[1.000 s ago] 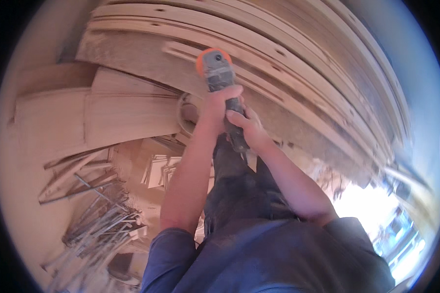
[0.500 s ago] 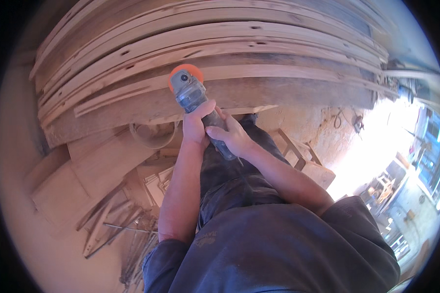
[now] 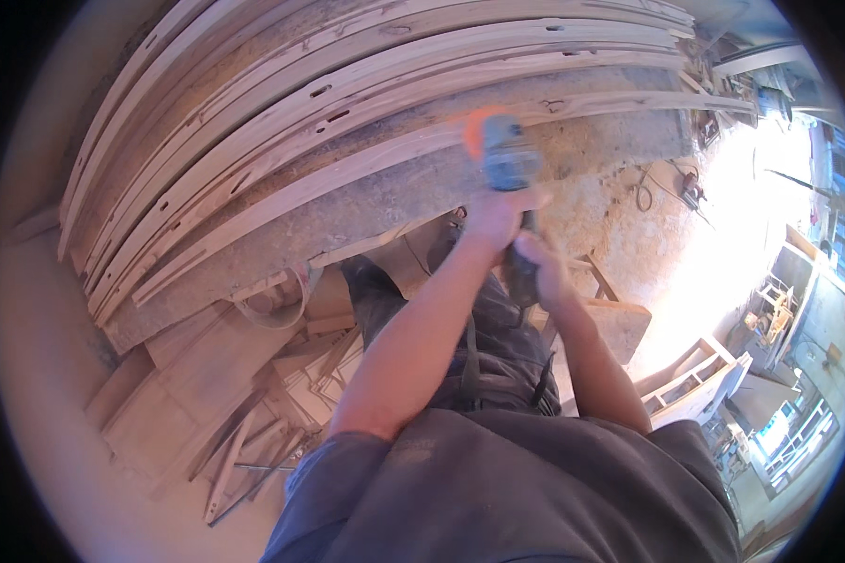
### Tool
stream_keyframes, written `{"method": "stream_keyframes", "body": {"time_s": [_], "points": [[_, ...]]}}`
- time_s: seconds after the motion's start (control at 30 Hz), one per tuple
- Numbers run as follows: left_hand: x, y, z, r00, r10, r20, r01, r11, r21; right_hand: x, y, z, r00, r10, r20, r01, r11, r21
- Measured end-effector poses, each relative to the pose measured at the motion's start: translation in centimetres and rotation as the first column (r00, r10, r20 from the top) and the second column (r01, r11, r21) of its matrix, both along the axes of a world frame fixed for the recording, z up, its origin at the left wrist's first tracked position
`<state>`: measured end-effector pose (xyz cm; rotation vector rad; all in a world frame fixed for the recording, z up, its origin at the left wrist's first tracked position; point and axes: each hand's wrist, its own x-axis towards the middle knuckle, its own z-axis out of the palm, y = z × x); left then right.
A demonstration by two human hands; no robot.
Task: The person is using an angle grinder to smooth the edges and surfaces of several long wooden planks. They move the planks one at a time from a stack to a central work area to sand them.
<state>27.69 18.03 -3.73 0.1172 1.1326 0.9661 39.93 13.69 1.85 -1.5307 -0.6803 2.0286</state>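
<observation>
While both arms reached forward, the left hand (image 3: pixel 493 214) wrapped its grip tight around the front body of a grey power tool (image 3: pixel 509 164) with an orange head, and the right hand (image 3: pixel 535 267) clenched its rear handle; the tool sat over the dusty counter (image 3: pixel 366 202), just below a stack of long curved wooden boards (image 3: pixel 282 103)

A long dusty bench (image 3: pixel 366 211) runs from lower left to upper right. Curved wooden slats (image 3: pixel 282 113) lie stacked along its far side, some with slots cut in them. Below the bench, the floor (image 3: pixel 657 225) holds offcuts (image 3: pixel 207 394) at the bench's left end and cables (image 3: pixel 662 188) at its right end.
</observation>
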Motion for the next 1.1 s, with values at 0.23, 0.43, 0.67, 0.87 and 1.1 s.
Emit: {"method": "stream_keyframes", "body": {"time_s": [0.23,0.43,0.67,0.87,1.1], "points": [[2.2,3.3,3.1,0.989,-0.127,-0.076,0.129,0.991,0.032,2.3,1.4,0.5,0.999,-0.030,0.033,0.027,0.995,0.091],[-8.7,-3.5,4.0,0.992,0.127,-0.016,-0.128,0.991,-0.044,-7.8,-2.0,0.7,0.988,0.155,-0.020,-0.152,0.982,0.110],[-26.3,-14.1,5.3,0.895,0.446,0.018,-0.441,0.889,-0.120,-24.6,-8.2,-0.2,0.900,0.425,-0.102,-0.422,0.905,0.046],[-43.3,-23.8,4.6,0.696,0.713,0.090,-0.700,0.701,-0.137,-43.4,-13.0,0.3,0.692,0.721,-0.038,-0.721,0.693,0.023],[-60.7,-31.8,5.4,0.506,0.861,0.054,-0.860,0.509,-0.042,-63.4,-17.9,-0.2,0.464,0.886,-0.025,-0.852,0.453,0.262]]}}
